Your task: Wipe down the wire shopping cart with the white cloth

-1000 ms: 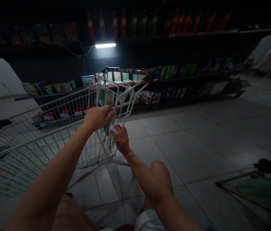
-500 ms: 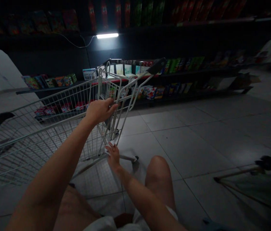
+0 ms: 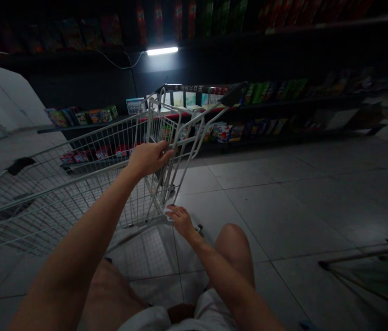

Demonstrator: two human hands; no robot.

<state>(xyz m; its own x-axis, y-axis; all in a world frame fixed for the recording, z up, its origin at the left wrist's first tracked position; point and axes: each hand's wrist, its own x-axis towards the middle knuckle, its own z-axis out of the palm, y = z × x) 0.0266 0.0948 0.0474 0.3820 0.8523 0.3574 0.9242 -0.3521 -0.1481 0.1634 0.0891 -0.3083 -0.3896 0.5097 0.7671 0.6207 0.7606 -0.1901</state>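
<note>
A wire shopping cart (image 3: 104, 177) stands in front of me, its dark handle (image 3: 197, 88) toward the upper right. My left hand (image 3: 149, 158) is closed around the upper frame at the cart's rear end. Lower down, my right hand (image 3: 181, 218) pinches a white cloth or tissue (image 3: 169, 211) against the lower rear frame, near the wheel (image 3: 199, 227). The fingers partly cover the white piece, so its exact kind is unclear.
Dark shelves (image 3: 93, 124) with boxed and bagged goods run behind the cart, lit by a bright tube lamp (image 3: 162, 51). Grey tiles (image 3: 249, 197) cover the floor. A folding frame with dark fabric (image 3: 362, 262) stands at the lower right. A white wall (image 3: 11, 96) is at left.
My right hand has shifted slightly right along the lower frame with the white piece, its wrist now turned more sideways. My left hand keeps its grip. The whole view has moved a little left.
</note>
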